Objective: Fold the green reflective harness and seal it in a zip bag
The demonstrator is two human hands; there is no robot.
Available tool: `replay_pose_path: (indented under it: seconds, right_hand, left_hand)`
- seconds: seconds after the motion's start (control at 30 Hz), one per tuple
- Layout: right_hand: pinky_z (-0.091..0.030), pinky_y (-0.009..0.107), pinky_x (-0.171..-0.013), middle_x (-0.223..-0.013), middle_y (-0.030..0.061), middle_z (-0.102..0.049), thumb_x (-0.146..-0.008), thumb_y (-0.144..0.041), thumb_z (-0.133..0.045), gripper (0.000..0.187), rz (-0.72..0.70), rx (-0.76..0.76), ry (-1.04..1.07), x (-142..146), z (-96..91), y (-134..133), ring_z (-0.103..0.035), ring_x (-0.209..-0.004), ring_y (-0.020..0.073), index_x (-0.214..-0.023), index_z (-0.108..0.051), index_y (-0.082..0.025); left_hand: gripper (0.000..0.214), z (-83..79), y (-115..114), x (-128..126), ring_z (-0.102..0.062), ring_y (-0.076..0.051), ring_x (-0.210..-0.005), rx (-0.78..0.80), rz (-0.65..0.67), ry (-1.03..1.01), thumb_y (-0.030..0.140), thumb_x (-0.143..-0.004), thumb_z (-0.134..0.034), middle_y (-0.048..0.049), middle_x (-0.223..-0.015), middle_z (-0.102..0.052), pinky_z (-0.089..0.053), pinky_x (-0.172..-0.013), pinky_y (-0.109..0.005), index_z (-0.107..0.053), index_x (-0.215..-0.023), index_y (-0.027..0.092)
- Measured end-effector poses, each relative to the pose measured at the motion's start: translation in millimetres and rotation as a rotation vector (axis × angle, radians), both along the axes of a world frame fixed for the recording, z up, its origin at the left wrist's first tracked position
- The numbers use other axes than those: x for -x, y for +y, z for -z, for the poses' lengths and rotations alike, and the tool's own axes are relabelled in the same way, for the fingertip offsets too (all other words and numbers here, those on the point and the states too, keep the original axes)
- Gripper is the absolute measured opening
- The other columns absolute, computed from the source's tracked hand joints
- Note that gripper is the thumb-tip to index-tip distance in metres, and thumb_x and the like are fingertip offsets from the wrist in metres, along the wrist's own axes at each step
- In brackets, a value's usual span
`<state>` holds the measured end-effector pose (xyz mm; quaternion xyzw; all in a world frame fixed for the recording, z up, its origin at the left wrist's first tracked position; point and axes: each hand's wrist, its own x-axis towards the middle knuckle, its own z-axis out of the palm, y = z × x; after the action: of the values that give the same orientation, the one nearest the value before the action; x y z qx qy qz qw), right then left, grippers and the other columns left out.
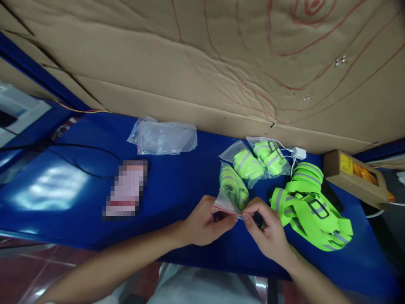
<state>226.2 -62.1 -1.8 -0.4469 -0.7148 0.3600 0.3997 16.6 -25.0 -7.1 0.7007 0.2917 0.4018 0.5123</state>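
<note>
My left hand [204, 221] and my right hand [264, 230] both pinch the red-lined mouth of a small clear zip bag [232, 190] that holds a folded neon-green reflective strap. The bag lies on the blue table [177, 185], its mouth toward me. Just beyond it lie two more filled clear bags [256, 160] of the same green straps. To the right of my right hand sits a loose pile of neon-green reflective straps [311, 207] with grey stripes and black buckles.
A stack of empty clear zip bags [164, 137] lies at the back left. A blurred flat card or phone [126, 188] rests left of centre. A cardboard box [356, 175] stands at the right edge. A cardboard sheet [221, 63] lines the back. Black cables [79, 147] cross the left.
</note>
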Motion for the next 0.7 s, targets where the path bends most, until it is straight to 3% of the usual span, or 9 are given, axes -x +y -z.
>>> replay_pose_path:
  seconds: [0.13,0.23,0.3,0.37,0.43,0.57,0.63,0.7]
  right_hand:
    - [-0.044,0.029,-0.071,-0.082,-0.0011,-0.057,-0.096,-0.01,-0.061,0.014,0.074,-0.149,-0.072,-3,0.9,0,-0.055,-0.079,0.0146,-0.093,-0.057,-0.022]
    - [-0.043,0.03,-0.072,-0.083,-0.0003,-0.057,-0.097,-0.013,-0.06,0.011,0.284,-0.235,-0.044,-15,-2.4,5,-0.054,-0.08,0.0158,-0.092,-0.058,-0.022]
    - [-0.044,0.029,-0.069,-0.083,-0.0001,-0.058,-0.099,-0.019,-0.06,0.01,0.422,-0.194,0.054,-25,-5.7,10,-0.055,-0.076,0.0156,-0.089,-0.059,-0.023]
    - [-0.046,0.028,-0.068,-0.084,0.0008,-0.061,-0.1,-0.029,-0.061,0.014,0.489,-0.081,0.159,-30,-7.8,15,-0.058,-0.076,0.0162,-0.088,-0.062,-0.023]
    - [-0.05,0.03,-0.072,-0.088,0.0027,-0.066,-0.102,-0.041,-0.058,0.023,0.492,0.08,0.193,-30,-7.0,19,-0.062,-0.08,0.0179,-0.092,-0.066,-0.023]
    - [-0.056,0.035,-0.086,-0.112,0.0066,-0.074,-0.096,-0.063,-0.061,0.043,0.354,0.407,0.159,-19,2.9,28,-0.068,-0.1,0.0237,-0.115,-0.071,-0.026]
    - [-0.057,0.039,-0.092,-0.115,0.0074,-0.076,-0.088,-0.07,-0.066,0.053,0.29,0.524,0.218,-16,8.2,32,-0.069,-0.106,0.0264,-0.117,-0.073,-0.026]
    - [-0.058,0.041,-0.089,-0.107,0.0085,-0.077,-0.087,-0.072,-0.066,0.054,0.26,0.642,0.315,-18,9.9,34,-0.072,-0.101,0.0272,-0.111,-0.075,-0.025]
  left_hand:
    - [0.022,0.0,-3,-4,-0.058,-0.011,-0.056,-0.056,0.027,0.003,0.024,-0.096,-0.06,0.0006,-0.062,-0.064,-0.044,-0.055,-0.022,-0.065,-0.075,0.018]
    - [0.019,-4.7,-6,-5,-0.056,-0.011,-0.053,-0.177,0.139,0.033,0.016,-0.091,-0.058,0.0011,-0.06,-0.063,-0.04,-0.053,-0.024,-0.063,-0.074,0.018]
    - [0.017,-10.8,-5,-3,-0.057,-0.011,-0.055,-0.229,0.193,0.03,0.012,-0.089,-0.057,0.0004,-0.061,-0.064,-0.04,-0.057,-0.025,-0.063,-0.074,0.017]
    - [0.015,-17.1,-1,2,-0.063,-0.013,-0.064,-0.171,0.168,-0.03,0.012,-0.089,-0.058,-0.0019,-0.067,-0.069,-0.045,-0.069,-0.028,-0.066,-0.077,0.017]
    - [0.013,-21.0,6,9,-0.066,-0.017,-0.074,0.012,0.108,-0.144,0.015,-0.088,-0.062,-0.0042,-0.074,-0.073,-0.047,-0.078,-0.032,-0.068,-0.076,0.017]
    - [0.022,-21.5,16,19,-0.067,-0.02,-0.072,0.432,0.13,-0.464,0.025,-0.078,-0.067,-0.0014,-0.058,-0.061,-0.044,-0.068,-0.03,-0.06,-0.059,0.016]
    - [0.024,-21.7,17,20,-0.07,-0.022,-0.072,0.511,0.195,-0.526,0.028,-0.072,-0.066,-0.0002,-0.053,-0.055,-0.044,-0.068,-0.03,-0.055,-0.055,0.015]
    - [0.032,-22.2,16,21,-0.071,-0.024,-0.07,0.49,0.23,-0.488,0.032,-0.073,-0.067,-0.0003,-0.049,-0.051,-0.046,-0.067,-0.032,-0.051,-0.051,0.015]
